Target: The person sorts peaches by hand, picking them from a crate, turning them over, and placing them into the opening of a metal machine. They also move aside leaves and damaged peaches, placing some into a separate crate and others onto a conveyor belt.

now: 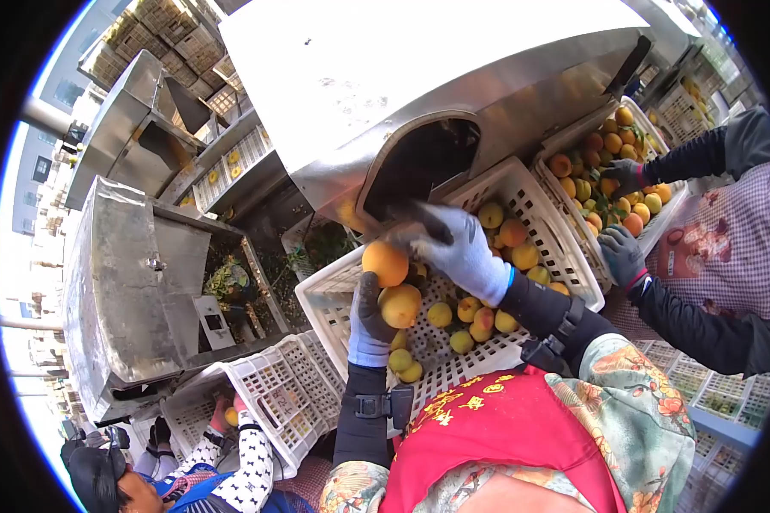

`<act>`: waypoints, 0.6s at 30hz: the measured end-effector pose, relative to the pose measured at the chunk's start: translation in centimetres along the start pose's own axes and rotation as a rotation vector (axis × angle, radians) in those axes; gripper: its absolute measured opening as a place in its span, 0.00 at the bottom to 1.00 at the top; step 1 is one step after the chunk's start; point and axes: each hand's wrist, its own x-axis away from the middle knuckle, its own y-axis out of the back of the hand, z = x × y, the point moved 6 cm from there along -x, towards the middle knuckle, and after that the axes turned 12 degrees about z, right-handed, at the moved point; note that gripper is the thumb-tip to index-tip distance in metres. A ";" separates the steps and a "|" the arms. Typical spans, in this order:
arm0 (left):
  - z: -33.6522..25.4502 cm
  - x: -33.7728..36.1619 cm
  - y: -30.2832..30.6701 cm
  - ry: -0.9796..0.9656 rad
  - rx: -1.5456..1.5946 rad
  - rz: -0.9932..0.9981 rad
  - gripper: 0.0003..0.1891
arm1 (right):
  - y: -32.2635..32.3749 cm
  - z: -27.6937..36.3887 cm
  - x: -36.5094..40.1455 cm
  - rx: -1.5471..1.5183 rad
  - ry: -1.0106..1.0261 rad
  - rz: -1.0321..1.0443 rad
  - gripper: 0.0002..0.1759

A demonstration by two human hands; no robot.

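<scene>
The left hand (pixel 369 329) clasps a yellow peach (pixel 400 306) in its grip, fingers partly hidden — the right hand (pixel 466 255) blurs over the plastic crate (pixel 334 285), its grip impossible to tell.

You hold a round orange fruit (pixel 385 263) at eleven o'clock from a yellower fruit (pixel 399 306), close together.

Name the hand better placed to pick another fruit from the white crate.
Probably the right hand: it hovers over the white crate near loose fruit and looks free, though blurred. The left hand holds a yellow fruit.
</scene>
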 end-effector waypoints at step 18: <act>-0.1 -0.5 -1.3 -0.194 -0.176 0.041 0.37 | -0.7 0.6 1.8 0.351 0.174 -0.223 0.49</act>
